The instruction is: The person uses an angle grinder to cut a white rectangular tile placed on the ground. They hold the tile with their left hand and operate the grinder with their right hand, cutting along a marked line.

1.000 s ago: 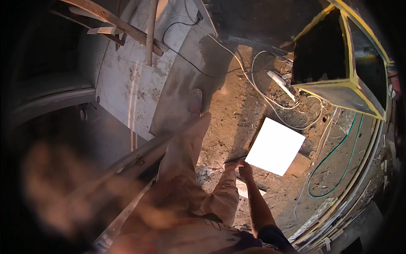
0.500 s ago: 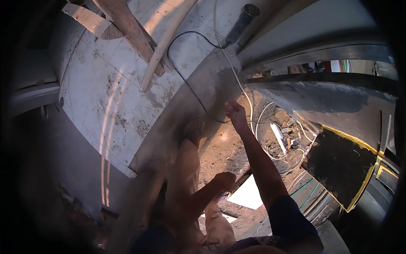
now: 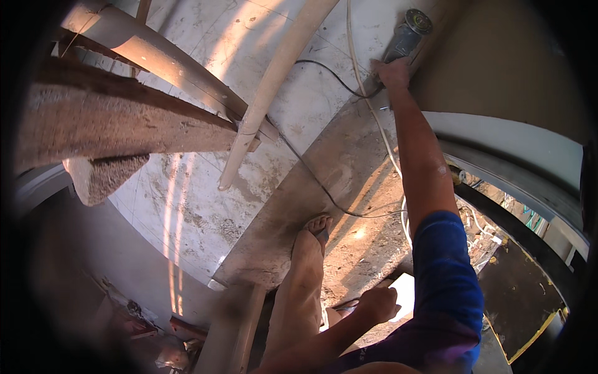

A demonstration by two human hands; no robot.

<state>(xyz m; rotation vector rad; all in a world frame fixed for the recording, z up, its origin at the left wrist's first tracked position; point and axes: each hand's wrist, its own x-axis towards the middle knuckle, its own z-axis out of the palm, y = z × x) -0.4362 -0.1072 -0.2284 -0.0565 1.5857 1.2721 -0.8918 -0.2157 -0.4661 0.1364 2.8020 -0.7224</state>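
1. Floor point(image 3: 187, 230): footing probably matters most in so long a reach; the foremost foot point(image 3: 319, 227) is best kept clear of the black cord point(image 3: 311, 176) just beside it
2. Right hand point(image 3: 394, 75): it is at the rear of the angle grinder point(image 3: 403, 43), which lies at the far edge of the pale floor; I cannot tell whether its fingers have closed; a sound hold would likely wrap the body, well back from the disc end
3. Left hand point(image 3: 377, 304): its fingers are curled narrow, nothing seen in them, near the white panel point(image 3: 406, 293); being low and free, it could steady the body's balance
4. Black cord: lifting gently, with slack, should spare it from snagging on the timber
5. Counts, big things: at least four wooden pieces, among them a rough beam point(image 3: 124, 121), a rounded beam point(image 3: 165, 65) and a slim pole point(image 3: 274, 93); one black panel with yellow edging point(image 3: 520, 287); one white panel
6. Counts, small things: one angle grinder, one black cord, one white cable point(image 3: 367, 93)
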